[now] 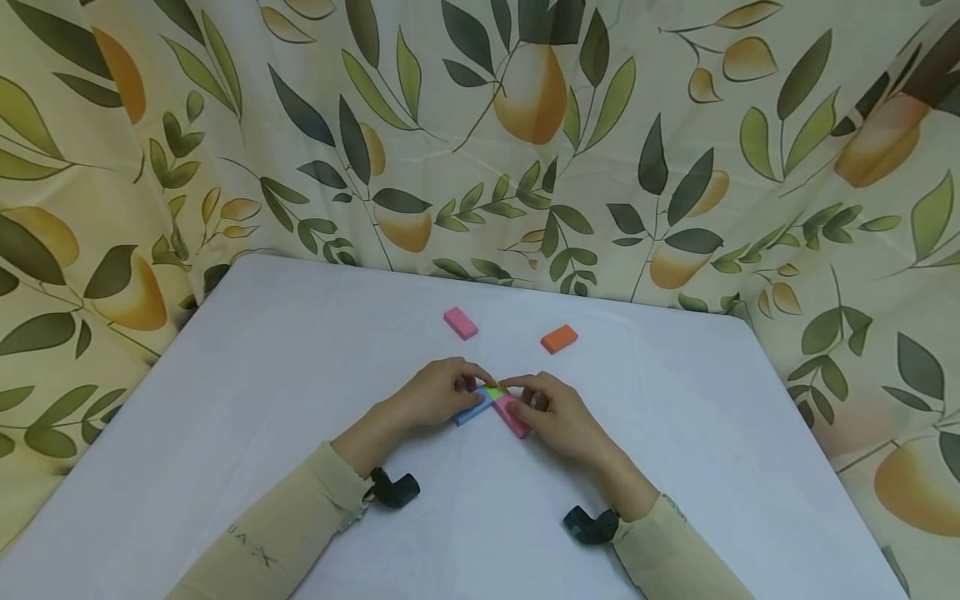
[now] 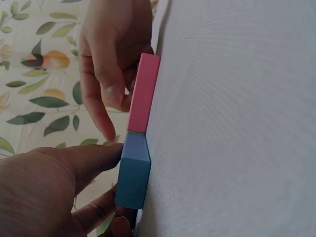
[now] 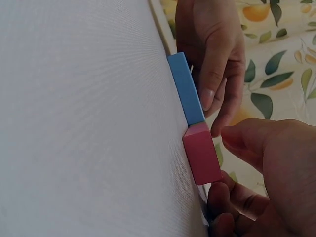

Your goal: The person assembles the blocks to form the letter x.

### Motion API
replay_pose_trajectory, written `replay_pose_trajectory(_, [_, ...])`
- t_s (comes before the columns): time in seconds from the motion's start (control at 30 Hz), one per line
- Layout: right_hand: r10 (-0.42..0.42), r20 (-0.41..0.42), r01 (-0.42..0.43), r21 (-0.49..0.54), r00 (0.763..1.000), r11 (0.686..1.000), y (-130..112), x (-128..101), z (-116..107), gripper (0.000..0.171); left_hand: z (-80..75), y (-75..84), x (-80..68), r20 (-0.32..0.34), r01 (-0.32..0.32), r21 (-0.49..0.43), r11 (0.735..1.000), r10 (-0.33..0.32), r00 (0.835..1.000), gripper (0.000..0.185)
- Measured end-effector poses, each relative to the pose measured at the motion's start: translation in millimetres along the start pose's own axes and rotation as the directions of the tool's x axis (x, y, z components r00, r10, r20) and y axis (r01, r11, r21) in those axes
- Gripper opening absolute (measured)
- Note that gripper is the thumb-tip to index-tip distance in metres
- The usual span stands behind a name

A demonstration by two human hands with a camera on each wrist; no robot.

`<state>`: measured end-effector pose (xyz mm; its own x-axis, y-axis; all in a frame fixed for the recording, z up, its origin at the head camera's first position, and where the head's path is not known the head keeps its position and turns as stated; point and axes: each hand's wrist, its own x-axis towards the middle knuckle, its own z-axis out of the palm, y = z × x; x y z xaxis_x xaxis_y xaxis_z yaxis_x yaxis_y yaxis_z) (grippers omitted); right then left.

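Observation:
A blue block (image 1: 469, 410) and a deep pink block (image 1: 513, 418) lie flat on the white table, their far ends meeting at a light green block (image 1: 492, 392). A bit of yellow shows at the fingertips. My left hand (image 1: 435, 392) holds the blue block (image 2: 133, 182) between thumb and fingers, index finger reaching to the green block. My right hand (image 1: 562, 417) is around the deep pink block (image 3: 202, 157), its thumb along the near side and index fingertip by the green block. The fingers hide much of the junction.
Farther back on the white table (image 1: 300, 350) lie a light pink block (image 1: 461, 323) and, to its right, an orange block (image 1: 559, 338). A leaf-and-fruit patterned curtain (image 1: 465, 167) hangs behind the table's back edge and around its sides.

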<state>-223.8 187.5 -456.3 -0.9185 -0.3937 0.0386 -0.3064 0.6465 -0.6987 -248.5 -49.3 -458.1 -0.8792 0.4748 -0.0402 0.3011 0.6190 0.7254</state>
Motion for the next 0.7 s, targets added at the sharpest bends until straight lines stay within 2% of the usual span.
replay_pose_trajectory(0.4, [0.048, -0.034, -0.046, 0.053, 0.998, 0.998, 4.1, 1.1, -1.3, 0.030, 0.4, -0.6, -0.9, -0.004, -0.001, -0.001, 1.000, 0.001, 1.000, 0.024])
replay_pose_trajectory(0.7, [0.055, -0.047, -0.052, 0.054, 0.997, 0.997, 4.4, 1.3, -4.3, 0.030, 0.6, 0.7, -0.1, -0.010, -0.003, -0.008, 1.000, 0.003, 1.000, 0.025])
